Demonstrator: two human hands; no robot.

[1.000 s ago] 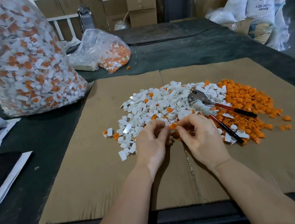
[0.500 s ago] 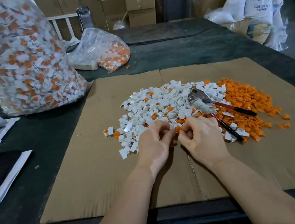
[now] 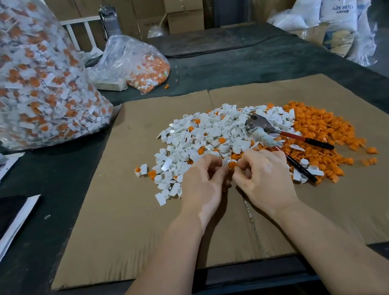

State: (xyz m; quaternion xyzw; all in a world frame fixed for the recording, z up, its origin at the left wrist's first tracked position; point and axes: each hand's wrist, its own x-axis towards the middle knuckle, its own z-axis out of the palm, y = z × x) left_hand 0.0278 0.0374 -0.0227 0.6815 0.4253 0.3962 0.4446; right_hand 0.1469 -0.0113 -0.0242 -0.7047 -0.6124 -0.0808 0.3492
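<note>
Orange cap (image 3: 232, 165) pinched between both hands, right at the near edge of the pile

Left hand (image 3: 201, 185) and right hand (image 3: 263, 176) both have their fingers curled in, fingertips gripping the cap from either side. It sits just above the cardboard sheet (image 3: 121, 212), touching the heap of white pieces (image 3: 212, 136). Red-handled pliers (image 3: 271, 131) lie just right of the hands, with the orange pile (image 3: 320, 130) beyond and a big clear bag (image 3: 19, 74) far left.

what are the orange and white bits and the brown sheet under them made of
Orange piece pinched by left hand and right hand: likely moulded plastic, matte, even colour. White pieces: likely plastic too, slight sheen. Brown sheet: corrugated cardboard, matte, fold seam.
</note>
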